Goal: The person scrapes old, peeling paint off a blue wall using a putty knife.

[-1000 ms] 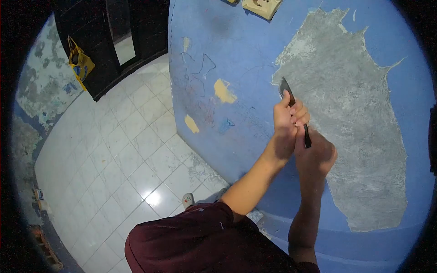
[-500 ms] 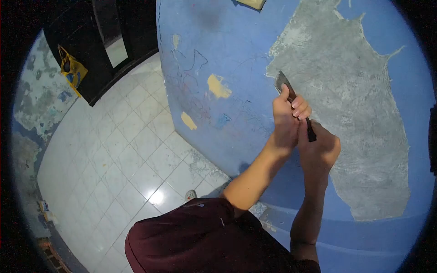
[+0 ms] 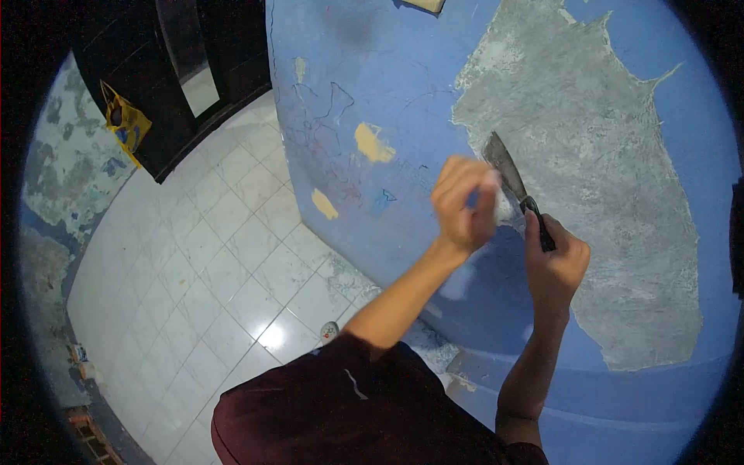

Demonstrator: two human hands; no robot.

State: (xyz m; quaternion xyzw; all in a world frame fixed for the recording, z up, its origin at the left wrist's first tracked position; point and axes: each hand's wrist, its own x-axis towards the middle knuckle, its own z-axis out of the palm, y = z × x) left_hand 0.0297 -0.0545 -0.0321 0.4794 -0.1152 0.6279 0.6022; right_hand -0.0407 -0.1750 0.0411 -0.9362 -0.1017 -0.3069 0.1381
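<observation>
My right hand [image 3: 559, 260] is closed around the black handle of a scraper [image 3: 506, 169]. The metal blade points up and to the left, in front of the wall. Just left of the blade, apart from it, is my left hand [image 3: 463, 203], blurred by motion. Its fingers are curled in toward the thumb, and anything small between the fingertips cannot be made out. Behind the scraper a large rough grey patch [image 3: 597, 170] covers part of the blue wall [image 3: 418, 70]. That patch has jagged, whitish edges.
Cream patches [image 3: 373, 143] and scribbled lines mark the wall on the left. White floor tiles [image 3: 225, 256] run along its foot. A yellow bag [image 3: 128, 124] hangs by a dark door [image 3: 225, 46]. A pale object [image 3: 425, 4] shows at the top edge.
My left hand has come off the scraper's blade and moved left, its fingers curling. The scraper stays in my right hand, which has shifted slightly right and down.
</observation>
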